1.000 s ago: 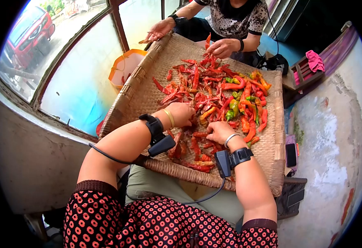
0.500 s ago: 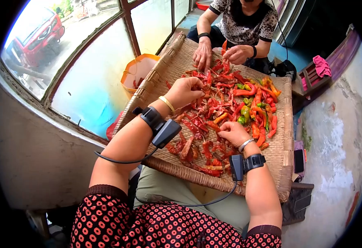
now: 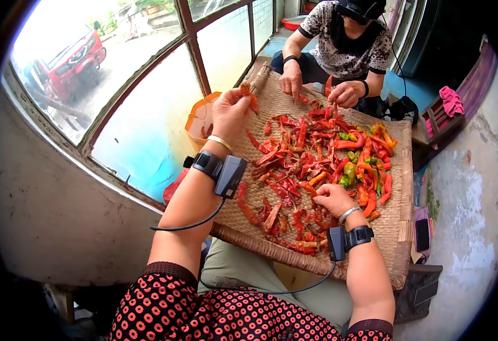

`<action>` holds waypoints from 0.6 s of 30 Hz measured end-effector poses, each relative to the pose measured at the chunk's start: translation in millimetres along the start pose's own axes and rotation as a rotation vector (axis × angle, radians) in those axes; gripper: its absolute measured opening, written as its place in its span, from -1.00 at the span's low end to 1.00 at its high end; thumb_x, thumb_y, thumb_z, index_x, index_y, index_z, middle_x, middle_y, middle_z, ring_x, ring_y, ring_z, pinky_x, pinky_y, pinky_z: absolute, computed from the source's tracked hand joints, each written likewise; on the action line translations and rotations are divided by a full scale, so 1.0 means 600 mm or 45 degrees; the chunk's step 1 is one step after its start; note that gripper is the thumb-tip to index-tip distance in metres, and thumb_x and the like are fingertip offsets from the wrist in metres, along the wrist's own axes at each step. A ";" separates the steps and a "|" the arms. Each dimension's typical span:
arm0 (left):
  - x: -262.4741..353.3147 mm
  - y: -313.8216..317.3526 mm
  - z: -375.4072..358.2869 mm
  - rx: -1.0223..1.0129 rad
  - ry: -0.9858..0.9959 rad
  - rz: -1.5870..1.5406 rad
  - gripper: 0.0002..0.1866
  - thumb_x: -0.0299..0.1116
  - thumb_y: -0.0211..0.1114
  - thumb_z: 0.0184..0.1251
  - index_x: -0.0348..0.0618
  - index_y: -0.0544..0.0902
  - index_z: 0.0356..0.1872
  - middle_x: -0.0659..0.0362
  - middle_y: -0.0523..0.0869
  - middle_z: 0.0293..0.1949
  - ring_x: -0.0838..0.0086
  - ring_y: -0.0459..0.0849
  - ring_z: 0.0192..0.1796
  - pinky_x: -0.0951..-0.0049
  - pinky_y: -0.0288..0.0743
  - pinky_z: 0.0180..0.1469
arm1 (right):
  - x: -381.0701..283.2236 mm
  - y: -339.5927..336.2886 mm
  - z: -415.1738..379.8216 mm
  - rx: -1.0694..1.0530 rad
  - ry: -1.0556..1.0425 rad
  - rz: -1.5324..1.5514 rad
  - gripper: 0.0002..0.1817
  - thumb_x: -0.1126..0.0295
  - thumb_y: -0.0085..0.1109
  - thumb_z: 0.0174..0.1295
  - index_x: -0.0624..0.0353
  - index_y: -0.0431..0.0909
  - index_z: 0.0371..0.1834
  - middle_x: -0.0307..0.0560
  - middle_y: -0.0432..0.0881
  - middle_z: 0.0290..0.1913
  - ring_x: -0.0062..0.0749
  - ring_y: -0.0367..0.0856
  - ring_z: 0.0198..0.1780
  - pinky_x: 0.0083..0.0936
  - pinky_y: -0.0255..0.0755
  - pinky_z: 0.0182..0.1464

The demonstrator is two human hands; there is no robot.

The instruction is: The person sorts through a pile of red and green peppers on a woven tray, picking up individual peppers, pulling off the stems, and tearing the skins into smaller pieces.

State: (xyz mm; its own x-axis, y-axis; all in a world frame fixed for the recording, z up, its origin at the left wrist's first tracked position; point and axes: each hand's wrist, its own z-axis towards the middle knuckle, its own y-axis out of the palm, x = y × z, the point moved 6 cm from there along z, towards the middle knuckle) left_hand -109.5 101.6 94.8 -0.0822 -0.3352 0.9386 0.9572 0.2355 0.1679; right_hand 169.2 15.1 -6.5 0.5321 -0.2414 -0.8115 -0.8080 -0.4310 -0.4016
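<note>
My left hand [image 3: 229,115] is raised over the left rim of a woven tray [image 3: 395,241], pinching a dried orange-red chili pepper [image 3: 252,101] between thumb and fingers. Low over the spread of dried red chilies [image 3: 286,184], my right hand [image 3: 335,200] has its fingers closed together; whatever they hold is hidden. Fresher red peppers [image 3: 369,196] and a few green ones [image 3: 349,172] lie just beyond it, on the tray's right side.
Across the tray a person [image 3: 345,51] handles chilies with both hands. An orange-rimmed bucket [image 3: 201,122] stands beside the tray's left edge, under the window [image 3: 152,96]. A phone [image 3: 423,234] lies to the right, near a pink cloth [image 3: 451,101].
My left hand has lifted from the pile and moved left with a chili pepper. My right hand stays low over the chilies. The view has shifted slightly.
</note>
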 end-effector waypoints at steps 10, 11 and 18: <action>-0.010 0.072 -0.049 -0.538 -0.364 0.073 -0.83 -0.44 0.22 0.14 -0.17 0.52 -0.23 0.33 0.55 -0.45 0.74 0.44 -0.51 0.73 0.38 -0.46 | 0.002 0.000 -0.001 -0.003 0.008 0.009 -0.89 0.43 0.15 0.01 0.23 0.48 -0.45 -0.22 0.54 -0.56 -0.62 0.47 -0.59 -0.64 0.38 -0.52; -0.014 0.072 -0.048 -0.535 -0.364 0.077 -0.83 -0.44 0.22 0.14 -0.17 0.52 -0.23 0.33 0.55 -0.45 0.74 0.44 -0.51 0.73 0.38 -0.46 | 0.002 0.000 0.000 -0.001 0.010 -0.021 -0.89 0.43 0.15 0.01 0.23 0.48 -0.45 -0.22 0.54 -0.56 -0.62 0.47 -0.59 -0.65 0.38 -0.52; 0.079 -0.009 -0.021 0.366 0.633 0.761 -0.70 -0.50 0.20 0.10 -0.25 0.48 -0.09 0.19 0.62 -0.39 0.69 0.49 -0.56 0.67 0.38 -0.51 | 0.010 0.002 0.006 -0.018 -0.013 0.009 -0.89 0.44 0.15 0.00 0.24 0.49 -0.44 -0.23 0.54 -0.58 -0.63 0.47 -0.60 -0.65 0.37 -0.53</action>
State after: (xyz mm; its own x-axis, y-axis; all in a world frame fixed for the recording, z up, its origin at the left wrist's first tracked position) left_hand -115.3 73.1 134.5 0.6151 -0.4278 0.6624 0.6867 0.7034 -0.1834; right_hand 170.7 16.0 -13.4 0.5240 -0.2356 -0.8185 -0.8079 -0.4418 -0.3900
